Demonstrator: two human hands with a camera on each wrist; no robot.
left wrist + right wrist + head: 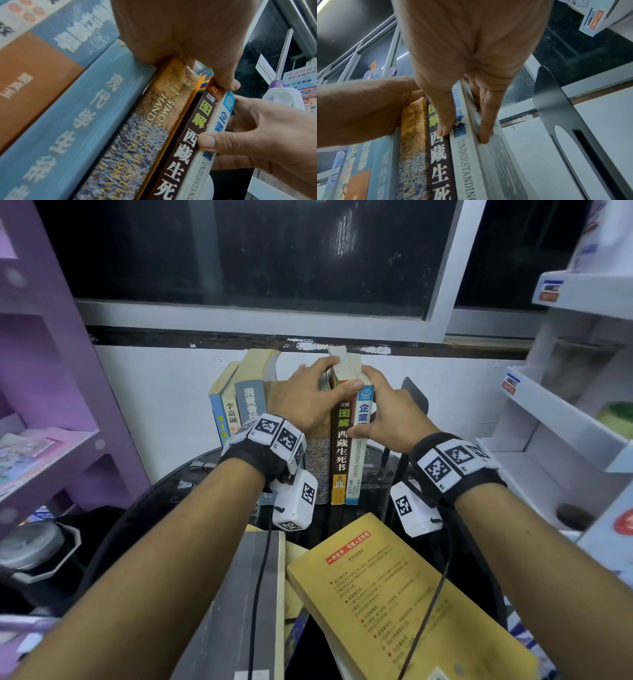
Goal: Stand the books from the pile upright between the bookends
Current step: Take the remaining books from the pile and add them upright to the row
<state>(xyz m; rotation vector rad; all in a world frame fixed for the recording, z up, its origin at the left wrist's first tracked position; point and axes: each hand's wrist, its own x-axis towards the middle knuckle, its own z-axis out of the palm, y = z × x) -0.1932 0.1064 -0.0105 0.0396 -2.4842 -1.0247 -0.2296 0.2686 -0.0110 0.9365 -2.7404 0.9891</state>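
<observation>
Several books stand upright in a row on a dark round table (pixel 191 474). My left hand (pixel 329 385) lies over the row's top, fingers behind the mottled handbook (pixel 145 135) and thumb on the top of the dark brown book (pixel 342 446). My right hand (pixel 373 405) pinches the white and blue book (pixel 359 460) at the row's right end, thumb on its spine (pixel 467 162), fingers flat on its right cover. A black metal bookend (pixel 416 395) stands apart to the right (pixel 565 121). A yellow book (pixel 394 594) and a grey book (pixel 239 594) lie in the near pile.
A purple shelf unit (pixel 51 371) stands close on the left, a white display shelf (pixel 565 422) on the right. White wall and dark window are right behind the books. Cables hang from both wrists over the pile.
</observation>
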